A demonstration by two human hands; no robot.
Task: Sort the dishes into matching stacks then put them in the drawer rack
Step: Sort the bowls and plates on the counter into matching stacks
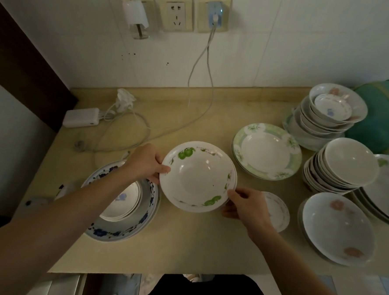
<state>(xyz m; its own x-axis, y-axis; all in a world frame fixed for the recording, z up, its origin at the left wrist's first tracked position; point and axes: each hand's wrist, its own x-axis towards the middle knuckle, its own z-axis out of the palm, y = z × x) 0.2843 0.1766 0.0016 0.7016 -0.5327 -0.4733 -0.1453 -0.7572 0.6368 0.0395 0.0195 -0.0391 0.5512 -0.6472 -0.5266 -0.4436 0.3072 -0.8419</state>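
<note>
- No words, brands or numbers here can be read.
- The green-fruit plate (198,176) carries a short line of tiny dark print along its far rim, too small and blurred to make out.
- The wall sockets (177,12) show no legible marking.

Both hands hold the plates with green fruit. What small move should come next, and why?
Probably set the fruit plates, gripped by the left hand and right hand, down on the bare counter as their own stack; no neighbouring pile visibly matches them.
</note>
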